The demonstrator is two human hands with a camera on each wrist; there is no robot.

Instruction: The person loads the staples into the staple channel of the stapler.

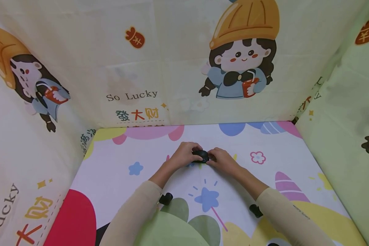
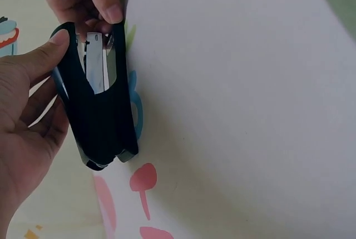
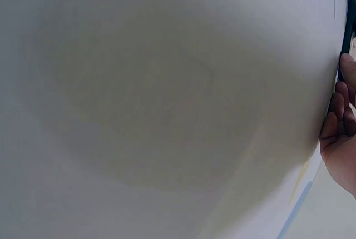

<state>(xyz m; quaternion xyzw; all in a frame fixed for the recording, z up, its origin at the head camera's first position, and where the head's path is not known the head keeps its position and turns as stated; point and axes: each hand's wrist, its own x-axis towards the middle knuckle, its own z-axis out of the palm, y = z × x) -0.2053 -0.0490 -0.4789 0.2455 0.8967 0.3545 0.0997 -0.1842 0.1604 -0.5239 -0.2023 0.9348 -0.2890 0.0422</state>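
A black stapler (image 1: 204, 156) is held just above or on the table, at its middle toward the back; I cannot tell whether it touches. My left hand (image 1: 185, 154) grips it from the left, the thumb (image 2: 60, 40) lying along its upper arm. In the left wrist view the stapler (image 2: 103, 125) is parted, and a silver metal rail (image 2: 95, 64) shows between its arms. My right hand (image 1: 223, 160) pinches the other end, its thumb on the base. Only part of the right hand (image 3: 340, 128) enters the right wrist view, at the edge.
A white cloth with coloured prints covers the table (image 1: 110, 171). Printed cloth walls stand behind (image 1: 181, 78), at left (image 1: 49, 150) and at right (image 1: 335, 112). Small black devices sit at the left wrist (image 1: 166, 199) and right wrist (image 1: 256, 210).
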